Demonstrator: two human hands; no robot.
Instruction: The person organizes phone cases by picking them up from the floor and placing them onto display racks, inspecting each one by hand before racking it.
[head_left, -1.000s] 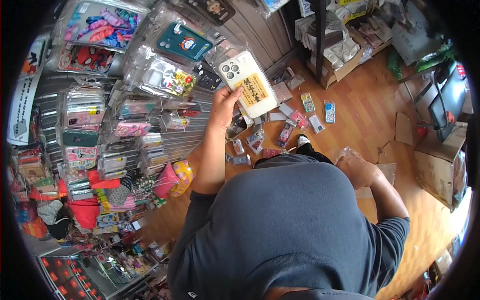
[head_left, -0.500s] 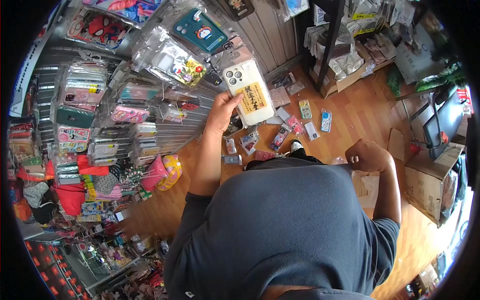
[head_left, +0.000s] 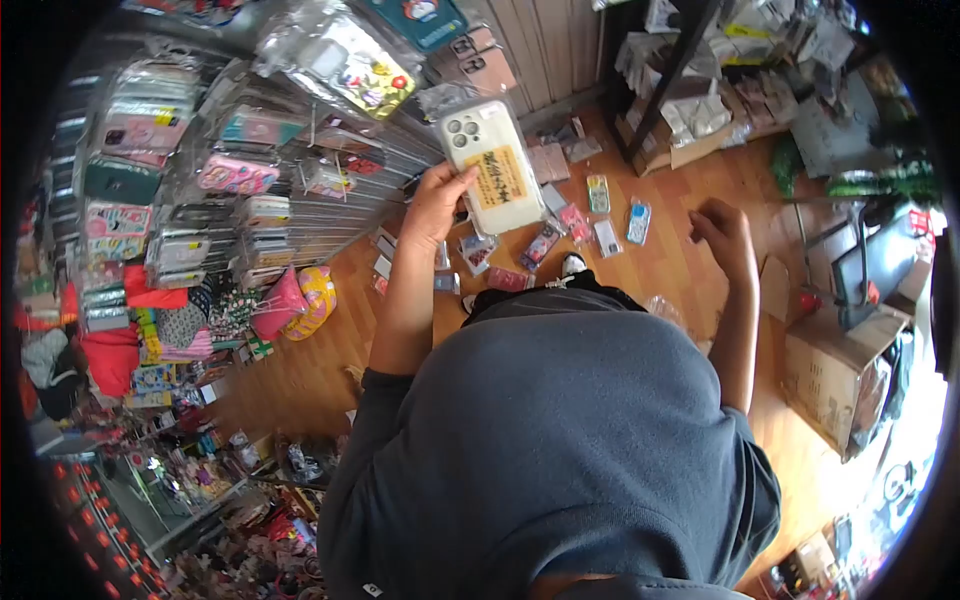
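Observation:
A white phone case [head_left: 490, 165] in a clear bag, with a yellow label of dark characters, is held up over the floor by my left hand [head_left: 437, 205], thumb on its front. My right hand [head_left: 722, 232] hangs in the air at the right, holding nothing visible, its fingers curled but partly apart. Bagged cases hang just beyond the held one, among them a flowered case [head_left: 362, 75] and a pink case [head_left: 487, 70]. Several packaged cases lie on the wooden floor below, one of them blue [head_left: 638, 221].
Racks of packaged cases [head_left: 240, 173] line the left wall. Pink and yellow cushions [head_left: 312, 303] sit below them. A black-framed shelf [head_left: 672, 85] stands at the upper right, a cardboard box [head_left: 830, 385] at the right, near a chair [head_left: 872, 265].
My right hand has moved up and forward, and its fingers have loosened. My left hand still holds the white case, now slightly nearer the rack. The whole view has shifted a little.

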